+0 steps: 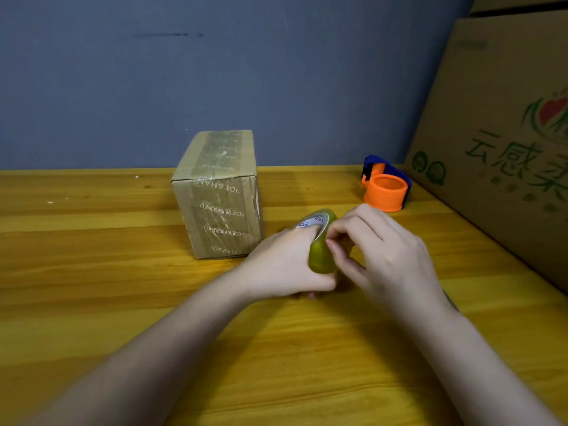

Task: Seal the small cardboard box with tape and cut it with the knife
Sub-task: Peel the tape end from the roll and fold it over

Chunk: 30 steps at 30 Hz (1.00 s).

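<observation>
We hold the tape roll (319, 250) just above the tabletop (92, 272), between the two hands and in front of us, so the head camera looks straight down on it. Our left hand (282, 265) has its grip clamped on the roll: the fingers wrap the near and lower side and one reaches over the rim toward the printed core, which steadies the roll on edge and keeps it from turning. Our right hand (384, 250) comes in from the other side with thumb and fingertips drawn together on the roll's outer face. We judge this to be a pinch or a pick at the free end of the tape, though the end itself is too small and too glossy to make out, so we cannot say whether it is lifted yet.

The small cardboard box (218, 195) stands on the tabletop to the left of the hands and a little farther back, near the left hand but apart from it. It already carries shiny strips of tape over its top and front. It probably sits close so a pulled strip can go straight onto it.

The orange and blue tape dispenser (385, 187) rests farther back on the right, well apart from the box, beside the large printed carton (498, 142). No knife shows anywhere, so the cutting step looks some way off.
</observation>
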{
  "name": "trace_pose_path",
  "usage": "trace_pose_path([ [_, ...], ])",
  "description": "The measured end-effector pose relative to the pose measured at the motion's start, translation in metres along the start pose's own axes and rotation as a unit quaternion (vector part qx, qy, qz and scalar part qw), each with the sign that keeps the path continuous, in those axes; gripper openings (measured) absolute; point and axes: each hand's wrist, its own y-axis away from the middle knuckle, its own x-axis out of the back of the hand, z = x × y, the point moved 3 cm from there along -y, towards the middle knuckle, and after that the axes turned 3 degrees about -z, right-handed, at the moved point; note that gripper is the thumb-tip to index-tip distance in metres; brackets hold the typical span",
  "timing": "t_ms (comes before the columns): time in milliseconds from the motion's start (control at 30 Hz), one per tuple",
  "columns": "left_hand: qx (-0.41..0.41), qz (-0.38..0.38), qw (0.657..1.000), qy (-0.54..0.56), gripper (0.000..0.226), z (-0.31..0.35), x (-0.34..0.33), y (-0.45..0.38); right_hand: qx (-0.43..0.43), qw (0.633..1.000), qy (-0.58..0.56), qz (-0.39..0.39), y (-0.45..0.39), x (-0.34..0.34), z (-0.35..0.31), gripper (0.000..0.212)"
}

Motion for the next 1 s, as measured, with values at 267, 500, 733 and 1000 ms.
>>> trace_pose_path([
  [267,-0.004,-0.006,0.999,0.033,0.028,-0.003,-0.001,-0.002,-0.019,0.995,-0.086,-0.053,-0.002,-0.012,0.005,0.017],
  [500,-0.014,-0.012,0.996,0.084,0.029,-0.006,-0.001,-0.005,-0.056,0.989,-0.135,-0.009,0.003,-0.012,0.009,0.020],
  [733,-0.024,-0.014,0.997,0.070,0.028,-0.003,-0.001,-0.004,-0.105,0.964,-0.242,0.032,0.005,-0.016,0.011,0.018],
  [1000,-0.011,-0.005,0.998,0.056,0.031,-0.004,0.000,-0.004,-0.114,0.964,-0.238,0.035,0.004,-0.020,0.008,0.016],
])
